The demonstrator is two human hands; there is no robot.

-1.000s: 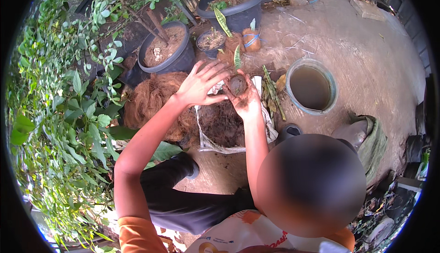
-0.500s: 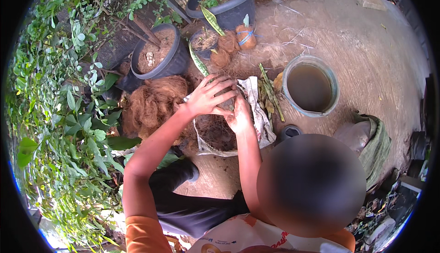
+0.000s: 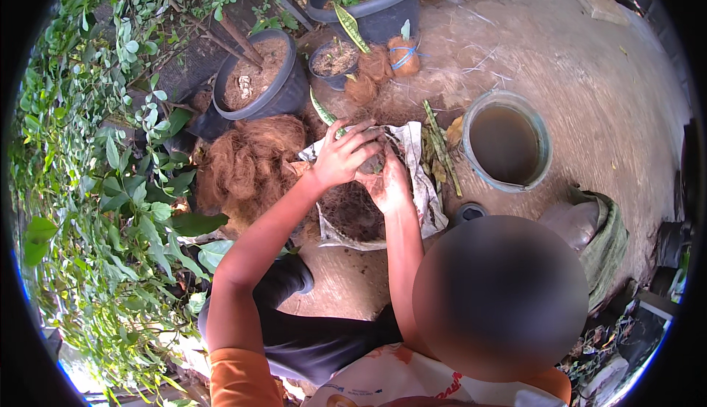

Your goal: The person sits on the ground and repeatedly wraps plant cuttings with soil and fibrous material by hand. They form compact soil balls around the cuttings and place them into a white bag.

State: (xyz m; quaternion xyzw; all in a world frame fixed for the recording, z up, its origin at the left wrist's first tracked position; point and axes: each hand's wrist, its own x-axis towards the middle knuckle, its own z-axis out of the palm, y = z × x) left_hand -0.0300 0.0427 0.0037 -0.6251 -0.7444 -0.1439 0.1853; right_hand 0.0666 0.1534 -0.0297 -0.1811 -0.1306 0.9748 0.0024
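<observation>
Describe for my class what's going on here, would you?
A person cups a dark clump between the left hand and right hand, with a mottled green leaf showing beside the left one. The hands are above a white sack holding dark fibre. A brown fibre pile lies to the left, and a bucket of murky water stands to the right.

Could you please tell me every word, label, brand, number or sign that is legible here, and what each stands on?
White-fronted cloth shirt with orange sleeves: large red lettering, cut off; not transcribed.
Same shirt: small blue print, too small to read.
No other lettering can be made out.
</observation>
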